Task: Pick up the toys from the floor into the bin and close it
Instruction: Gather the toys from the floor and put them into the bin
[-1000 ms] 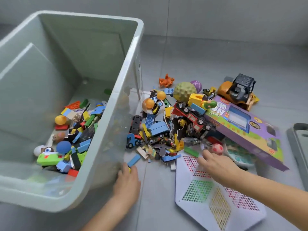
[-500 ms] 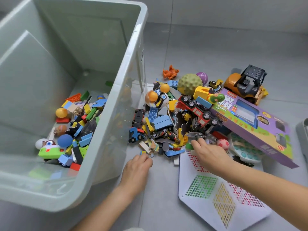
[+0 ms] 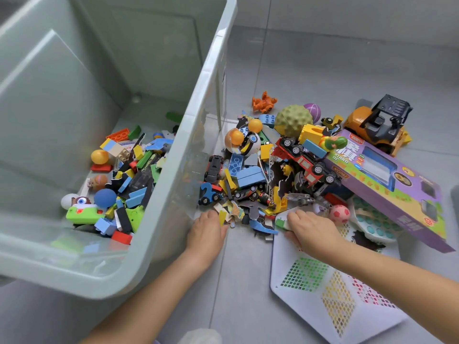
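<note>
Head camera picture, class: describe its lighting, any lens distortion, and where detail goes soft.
Head view: soft, even light, only faint shadows on the floor; wide-angle bending curves the bin rim; the bin's translucent wall dims the toys behind it; the white pegboard stays readable, not glared; the left hand and right hand look slightly soft at the fingers.

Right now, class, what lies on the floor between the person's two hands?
In the head view, loose puzzle pieces lie on the grey floor between the left hand and the right hand, with bare tile nearer the camera.
</note>
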Motion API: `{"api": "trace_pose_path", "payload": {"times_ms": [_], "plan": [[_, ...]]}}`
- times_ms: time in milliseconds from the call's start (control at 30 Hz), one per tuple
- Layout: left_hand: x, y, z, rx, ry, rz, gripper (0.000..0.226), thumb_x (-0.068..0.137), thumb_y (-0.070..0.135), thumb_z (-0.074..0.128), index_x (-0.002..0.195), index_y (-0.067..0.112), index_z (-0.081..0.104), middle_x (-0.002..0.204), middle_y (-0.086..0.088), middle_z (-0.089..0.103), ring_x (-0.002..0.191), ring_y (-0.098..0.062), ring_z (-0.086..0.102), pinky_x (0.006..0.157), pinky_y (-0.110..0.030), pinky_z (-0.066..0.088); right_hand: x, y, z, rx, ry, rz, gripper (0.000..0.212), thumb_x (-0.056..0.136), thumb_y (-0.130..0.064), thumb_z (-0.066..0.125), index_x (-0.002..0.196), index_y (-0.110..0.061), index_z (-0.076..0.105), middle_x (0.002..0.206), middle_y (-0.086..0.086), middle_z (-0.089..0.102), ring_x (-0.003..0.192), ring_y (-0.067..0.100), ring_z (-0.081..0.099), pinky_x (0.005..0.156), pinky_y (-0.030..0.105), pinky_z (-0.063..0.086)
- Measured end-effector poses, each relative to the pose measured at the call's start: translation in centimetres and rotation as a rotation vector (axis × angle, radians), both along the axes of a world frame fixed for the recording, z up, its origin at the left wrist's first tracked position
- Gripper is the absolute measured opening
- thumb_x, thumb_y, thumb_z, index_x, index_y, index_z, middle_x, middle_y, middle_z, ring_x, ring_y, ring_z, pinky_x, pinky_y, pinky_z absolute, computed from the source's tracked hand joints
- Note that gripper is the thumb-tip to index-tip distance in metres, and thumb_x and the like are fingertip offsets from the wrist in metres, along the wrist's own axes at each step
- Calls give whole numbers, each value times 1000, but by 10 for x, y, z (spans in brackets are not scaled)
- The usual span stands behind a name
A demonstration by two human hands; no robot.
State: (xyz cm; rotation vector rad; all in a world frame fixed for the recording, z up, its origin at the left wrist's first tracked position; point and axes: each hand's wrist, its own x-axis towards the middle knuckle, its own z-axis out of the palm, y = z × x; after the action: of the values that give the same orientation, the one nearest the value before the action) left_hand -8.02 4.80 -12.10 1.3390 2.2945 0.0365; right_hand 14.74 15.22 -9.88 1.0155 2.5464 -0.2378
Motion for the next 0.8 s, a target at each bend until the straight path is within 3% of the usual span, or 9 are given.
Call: {"api": "trace_pose_path", "payload": {"times_ms": [167,267,333,400,500,567,667,733,800], "plan": [[-3,8,-1,-7,-121,40,28,89,25,56,108,5,52,108,-13,59,101,-31,56,75,-34,41,-26,-11,8,-79,137,-35,34,97,-41,41,112,-11,47,110,6,50,103,26,49,76,37,43],[-2,4,-1,27,-204,104,18,83,21,58,96,9,56,96,-10,61,92,-31,57,66,-32,38,-50,-18,2,-70,67,-17,30,95,-34,46,110,-8,47,111,9,48,103,28,49,66,36,36],[-5,0,-3,41,-307,210,10,80,22,60,83,14,57,81,-5,61,77,-28,57,60,-32,38,-58,-19,0,38,67,102,25,80,-25,64,94,-5,55,93,12,54,80,29,57,51,33,29],[-6,-2,-8,52,-423,309,9,80,22,62,77,15,58,69,0,58,65,-23,53,59,-33,43,-58,-20,-4,146,18,186,17,56,-15,70,67,-8,58,65,10,52,47,24,50,42,26,18],[-5,-3,-13,36,-608,467,9,84,21,62,80,15,57,76,-4,64,64,-20,58,60,-35,51,-56,-23,-13,209,18,240,7,53,-13,63,58,-10,59,57,8,50,38,21,43,42,24,13],[1,-5,-7,27,-794,582,7,90,13,56,92,6,56,89,-13,66,65,-18,62,52,-29,54,-58,-23,-13,152,8,232,10,52,-11,67,57,-9,59,57,8,50,35,21,43,40,23,13],[15,-10,10,33,-991,661,14,96,12,46,107,5,51,99,-9,62,75,-14,65,56,-30,57,-57,-17,-4,27,29,210,24,75,-26,73,77,-5,60,79,12,53,49,28,54,36,29,28],[23,-12,22,59,-1047,675,15,98,13,43,111,9,48,104,-8,60,81,-14,66,63,-33,57,-52,-11,1,-38,89,117,35,98,-37,43,103,-3,50,105,13,45,77,33,58,52,36,32],[29,-11,36,104,-1073,647,14,99,12,41,112,10,47,107,-9,58,82,-15,66,66,-31,57,-50,-10,16,-142,187,62,37,100,-38,33,112,-4,44,114,12,42,88,33,54,61,35,30]]}}
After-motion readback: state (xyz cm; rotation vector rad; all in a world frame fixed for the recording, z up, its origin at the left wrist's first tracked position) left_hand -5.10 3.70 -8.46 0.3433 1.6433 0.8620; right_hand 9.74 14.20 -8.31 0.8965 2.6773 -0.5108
